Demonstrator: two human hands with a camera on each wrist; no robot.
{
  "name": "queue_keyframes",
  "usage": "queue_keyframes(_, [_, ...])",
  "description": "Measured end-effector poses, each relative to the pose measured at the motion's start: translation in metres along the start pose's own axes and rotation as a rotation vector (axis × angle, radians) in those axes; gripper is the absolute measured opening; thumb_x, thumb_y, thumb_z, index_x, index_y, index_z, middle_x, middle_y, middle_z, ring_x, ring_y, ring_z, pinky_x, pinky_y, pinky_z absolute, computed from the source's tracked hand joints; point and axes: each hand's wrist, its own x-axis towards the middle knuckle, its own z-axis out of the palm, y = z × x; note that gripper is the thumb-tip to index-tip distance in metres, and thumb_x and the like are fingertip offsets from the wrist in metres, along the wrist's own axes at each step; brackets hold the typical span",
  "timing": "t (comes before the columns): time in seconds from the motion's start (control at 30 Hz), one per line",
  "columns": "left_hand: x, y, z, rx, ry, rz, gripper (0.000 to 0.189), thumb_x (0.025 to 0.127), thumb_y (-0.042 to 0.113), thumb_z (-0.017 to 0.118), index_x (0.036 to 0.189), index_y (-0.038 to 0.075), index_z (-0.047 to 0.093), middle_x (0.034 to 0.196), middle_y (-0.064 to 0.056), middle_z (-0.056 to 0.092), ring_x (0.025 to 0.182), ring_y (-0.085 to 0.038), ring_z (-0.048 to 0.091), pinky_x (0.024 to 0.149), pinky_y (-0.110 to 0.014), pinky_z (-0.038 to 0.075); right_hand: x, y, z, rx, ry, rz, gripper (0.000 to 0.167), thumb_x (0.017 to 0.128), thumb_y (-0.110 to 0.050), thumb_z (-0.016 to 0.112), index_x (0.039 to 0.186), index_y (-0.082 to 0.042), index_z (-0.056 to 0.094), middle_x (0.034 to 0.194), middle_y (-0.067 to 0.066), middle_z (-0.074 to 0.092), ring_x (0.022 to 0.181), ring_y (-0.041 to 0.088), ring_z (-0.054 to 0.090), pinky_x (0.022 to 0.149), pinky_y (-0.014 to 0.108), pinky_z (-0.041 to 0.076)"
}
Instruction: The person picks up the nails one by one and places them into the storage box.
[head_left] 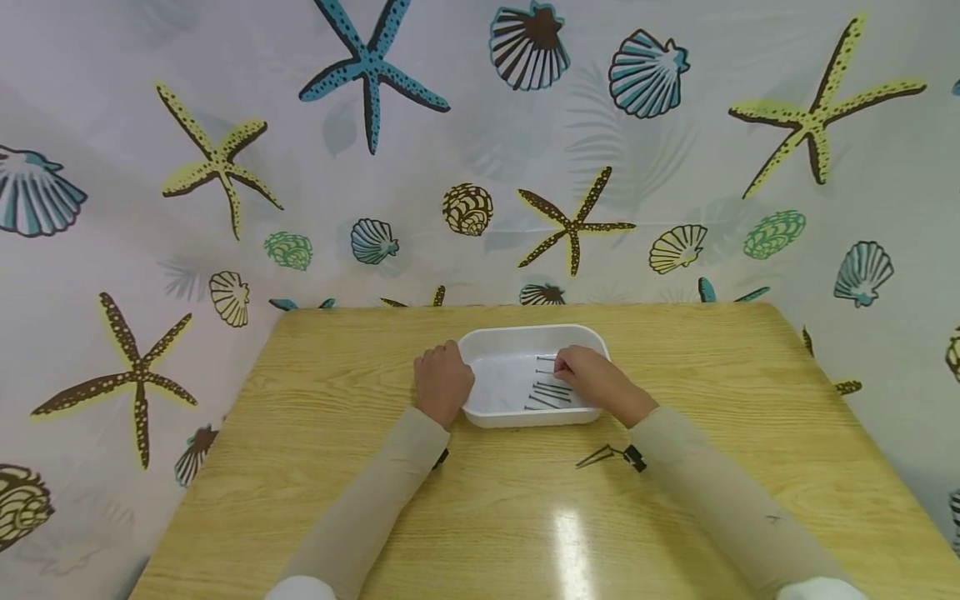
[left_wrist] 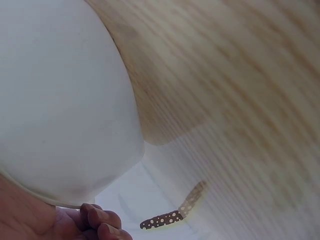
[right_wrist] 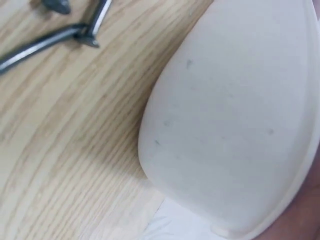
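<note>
While a seashell-and-starfish cloth (head_left: 465, 150) hung across the upper frame and down both sides, a wood-grain table (head_left: 510, 492) filled the bottom. A white tray (head_left: 525, 419) sat mid-frame, nails (head_left: 552, 396) in its right half, more nails (head_left: 596, 459) below right. The left hand (head_left: 442, 383) gripped its left rim, fingers curled; the right hand (head_left: 596, 379) bent over the nails, its hold impossible to tell.

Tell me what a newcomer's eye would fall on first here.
Probably the bold starfish and shells printed on the pale cloth behind the table. Next, the white tray, with nails in its right part, the left hand gripping its left end and the right hand over its right. Loose nails lie on the table, nearer the person.
</note>
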Motion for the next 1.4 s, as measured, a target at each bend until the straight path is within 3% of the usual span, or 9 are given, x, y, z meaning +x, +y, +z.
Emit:
queue_keyframes(0.5, [-0.0001, 0.0003, -0.0002, -0.002, -0.01, 0.011, 0.022, 0.089, 0.015, 0.046, 0.099, 0.001, 0.061, 0.089, -0.014, 0.062, 0.085, -0.031, 0.057, 0.077, -0.045, 0.041, 0.0008, -0.002, 0.0075, -0.09, -0.048, 0.07, 0.01, 0.092, -0.014, 0.057, 0.084, -0.009, 0.061, 0.079, -0.001, 0.055, 0.074, 0.016, 0.05, 0.072, 0.034, 0.043])
queue_keyframes(1.4, [-0.003, 0.0024, -0.0062, -0.019, -0.003, 0.005, 0.021, 0.089, 0.015, 0.048, 0.098, 0.001, 0.061, 0.086, -0.013, 0.062, 0.083, -0.03, 0.057, 0.076, -0.044, 0.041, 0.0017, -0.0036, 0.0098, -0.17, -0.085, 0.094, 0.012, 0.092, -0.015, 0.058, 0.081, -0.01, 0.059, 0.076, -0.002, 0.054, 0.071, 0.014, 0.049, 0.07, 0.033, 0.043])
